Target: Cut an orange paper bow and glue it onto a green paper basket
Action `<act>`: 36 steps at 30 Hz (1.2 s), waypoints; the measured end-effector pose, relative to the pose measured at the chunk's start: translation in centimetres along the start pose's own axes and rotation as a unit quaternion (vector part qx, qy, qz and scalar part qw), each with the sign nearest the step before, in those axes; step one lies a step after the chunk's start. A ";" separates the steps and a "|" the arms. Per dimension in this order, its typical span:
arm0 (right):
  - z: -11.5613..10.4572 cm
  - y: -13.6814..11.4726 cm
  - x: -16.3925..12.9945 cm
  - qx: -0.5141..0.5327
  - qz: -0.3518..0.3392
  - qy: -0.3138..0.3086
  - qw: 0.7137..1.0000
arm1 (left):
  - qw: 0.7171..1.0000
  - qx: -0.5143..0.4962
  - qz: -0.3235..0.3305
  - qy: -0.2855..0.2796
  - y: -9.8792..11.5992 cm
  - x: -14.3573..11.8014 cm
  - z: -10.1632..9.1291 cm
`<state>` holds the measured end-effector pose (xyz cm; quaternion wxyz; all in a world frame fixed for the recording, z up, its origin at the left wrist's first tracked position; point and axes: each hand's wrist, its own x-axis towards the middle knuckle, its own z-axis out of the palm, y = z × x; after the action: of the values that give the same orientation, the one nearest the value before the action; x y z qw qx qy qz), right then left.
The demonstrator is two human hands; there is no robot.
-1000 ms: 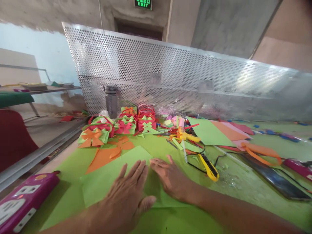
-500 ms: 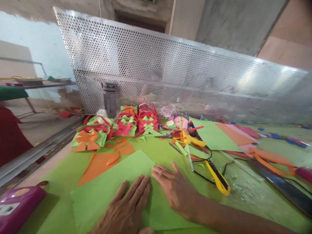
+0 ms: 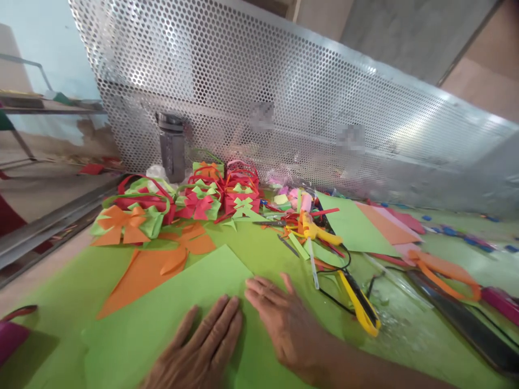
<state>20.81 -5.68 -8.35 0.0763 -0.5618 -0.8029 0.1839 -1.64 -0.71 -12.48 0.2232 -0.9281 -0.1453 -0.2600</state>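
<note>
Both hands lie flat, palms down, on a light green paper sheet (image 3: 162, 319) at the near edge of the table. My left hand (image 3: 198, 351) presses the sheet's middle with fingers spread forward. My right hand (image 3: 284, 319) rests just to its right, fingers pointing left toward the sheet's far corner. Neither hand grips anything. Orange paper cut-outs (image 3: 158, 265) lie just beyond the sheet on the left.
Finished paper baskets with bows (image 3: 194, 200) stand at the back by a grey bottle (image 3: 171, 147) and a perforated metal panel (image 3: 284, 108). A yellow utility knife (image 3: 359, 302), a yellow glue gun (image 3: 314, 232), stacked coloured sheets (image 3: 365, 221) and a dark ruler (image 3: 458, 319) lie right.
The view has tilted down and shifted left, so the pink power strip has almost left the frame. Both hands stay flat on the green sheet, slid slightly toward me.
</note>
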 end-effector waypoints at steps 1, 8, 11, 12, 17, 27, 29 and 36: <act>-0.1 -0.1 0.0 0.000 0.000 0.001 1.000 | 1.000 0.004 0.002 0.004 0.0 0.0 0.0; -0.2 -0.4 0.0 -0.016 -0.020 0.048 0.999 | 0.996 0.063 0.048 -0.035 -0.3 -0.2 -0.3; 0.0 -0.4 0.0 -0.025 -0.029 0.062 0.997 | 0.997 0.033 0.040 -0.054 0.0 -0.5 -0.2; 0.1 -0.3 0.1 -0.030 -0.034 0.065 0.997 | 0.998 0.015 0.031 -0.059 0.1 -0.6 -0.3; -0.1 0.6 0.8 -0.050 -0.068 0.061 0.995 | 0.994 -0.041 -0.001 -0.100 0.0 -0.4 -1.6; -2.5 3.4 4.5 -0.151 -0.120 0.032 0.981 | 0.982 -0.112 0.071 -0.131 -2.3 -2.0 -4.6; -2.8 3.5 4.7 -0.152 -0.111 0.025 0.982 | 0.984 -0.109 0.082 -0.117 -2.4 -3.0 -4.2; -4.1 -0.4 3.3 -0.084 0.014 0.095 0.992 | 0.995 -0.075 0.058 -0.032 -1.6 -4.6 -1.9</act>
<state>20.67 -1.88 -4.70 0.1024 -0.5924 -0.7967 0.0623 -6.87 -1.01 -13.01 0.1632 -0.9568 -0.0788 -0.2272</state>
